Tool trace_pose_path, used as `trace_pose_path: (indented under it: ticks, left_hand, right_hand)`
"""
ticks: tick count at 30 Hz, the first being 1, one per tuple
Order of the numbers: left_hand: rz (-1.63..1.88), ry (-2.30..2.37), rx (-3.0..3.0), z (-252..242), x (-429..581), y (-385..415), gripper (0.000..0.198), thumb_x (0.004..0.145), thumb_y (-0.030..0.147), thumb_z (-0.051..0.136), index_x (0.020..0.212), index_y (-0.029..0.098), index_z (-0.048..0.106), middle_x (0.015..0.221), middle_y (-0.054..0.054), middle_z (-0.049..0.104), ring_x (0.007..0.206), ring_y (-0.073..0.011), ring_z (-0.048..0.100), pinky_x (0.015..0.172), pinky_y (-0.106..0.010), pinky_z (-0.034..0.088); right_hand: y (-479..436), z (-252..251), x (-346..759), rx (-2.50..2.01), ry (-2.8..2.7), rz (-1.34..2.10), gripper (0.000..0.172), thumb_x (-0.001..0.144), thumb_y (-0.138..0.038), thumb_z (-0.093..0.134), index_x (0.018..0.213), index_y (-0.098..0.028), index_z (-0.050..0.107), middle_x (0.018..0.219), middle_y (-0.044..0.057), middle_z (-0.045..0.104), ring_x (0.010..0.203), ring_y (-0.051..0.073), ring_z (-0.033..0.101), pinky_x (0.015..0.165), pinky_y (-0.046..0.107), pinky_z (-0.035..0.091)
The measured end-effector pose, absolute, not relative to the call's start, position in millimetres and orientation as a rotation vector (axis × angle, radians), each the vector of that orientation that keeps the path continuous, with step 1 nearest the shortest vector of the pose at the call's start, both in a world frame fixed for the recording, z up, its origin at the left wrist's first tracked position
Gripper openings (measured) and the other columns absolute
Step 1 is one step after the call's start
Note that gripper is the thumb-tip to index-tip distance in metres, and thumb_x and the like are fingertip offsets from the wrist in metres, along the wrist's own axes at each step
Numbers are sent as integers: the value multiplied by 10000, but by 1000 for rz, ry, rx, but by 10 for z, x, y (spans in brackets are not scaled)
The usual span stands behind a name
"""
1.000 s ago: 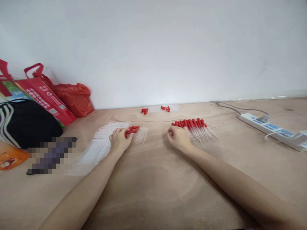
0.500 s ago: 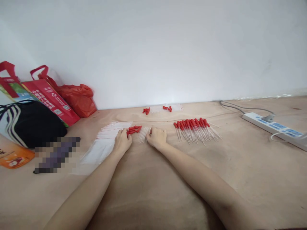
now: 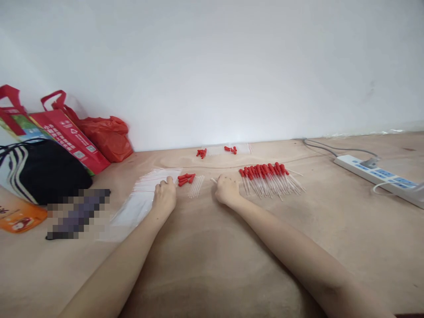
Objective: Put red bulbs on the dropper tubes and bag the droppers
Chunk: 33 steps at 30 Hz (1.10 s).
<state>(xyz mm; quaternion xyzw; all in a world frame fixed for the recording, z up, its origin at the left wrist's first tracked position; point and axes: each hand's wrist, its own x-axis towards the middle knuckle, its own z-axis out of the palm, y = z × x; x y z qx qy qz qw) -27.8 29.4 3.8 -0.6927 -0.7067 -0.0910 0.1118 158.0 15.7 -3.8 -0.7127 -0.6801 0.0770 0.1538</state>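
Note:
My left hand (image 3: 164,194), fingers curled, is over the right edge of a stack of clear zip bags (image 3: 141,198). What its fingertips hold, if anything, is hidden. Just right of it lie several red rubber bulbs (image 3: 186,178) and a row of thin clear tubes (image 3: 196,186). My right hand (image 3: 228,190) is closed on a thin clear tube (image 3: 213,179), whose end pokes out to the left. Close beside that hand, a fanned row of droppers (image 3: 265,176) with red bulbs lies on the wooden table (image 3: 212,265).
Along the wall are more red bulbs (image 3: 201,153) and a clear bag (image 3: 245,149). A white power strip (image 3: 374,174) with cables lies at right. On the left stand a red plastic bag (image 3: 114,139), a red carrier bag (image 3: 66,137) and a black drawstring bag (image 3: 56,168).
My right hand has moved right, away from the row of clear tubes, with one tube in it. My left hand has shifted left, off the red bulbs and over the zip bags.

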Motion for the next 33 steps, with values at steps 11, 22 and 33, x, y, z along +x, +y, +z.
trace_pose_path:
  ticks: [11, 22, 33]
  left_hand:
    - [-1167, -1546, -2753, -183, 149, 66, 315, 804, 138, 393, 1112, 170, 450, 822, -30, 484, 709, -134, 504, 684, -267, 447]
    - [-1209, -1520, -3041, -256, 475, -272, 72, 758, 224, 513, 783, 172, 469, 615, 44, 485, 508, -77, 446, 484, -183, 361]
    - [-1147, -1327, -3235, -247, 517, -258, 212, 878, 228, 368, 967, 182, 554, 926, -23, 636, 833, -141, 583, 735, -243, 429]
  right_hand:
    - [-404, -398, 2493, -1293, -2151, -252, 308, 766, -58, 385, 1015, -137, 549, 871, 89, 531, 789, 181, 469, 703, 308, 296]
    - [-538, -357, 2526, -1149, -2162, -195, 201, 845, -173, 402, 923, -168, 588, 825, 48, 594, 753, 145, 499, 744, 325, 263]
    - [-532, -360, 2505, -1129, -2184, -173, 196, 853, -197, 406, 897, -176, 596, 772, 26, 615, 685, 120, 510, 780, 326, 249]
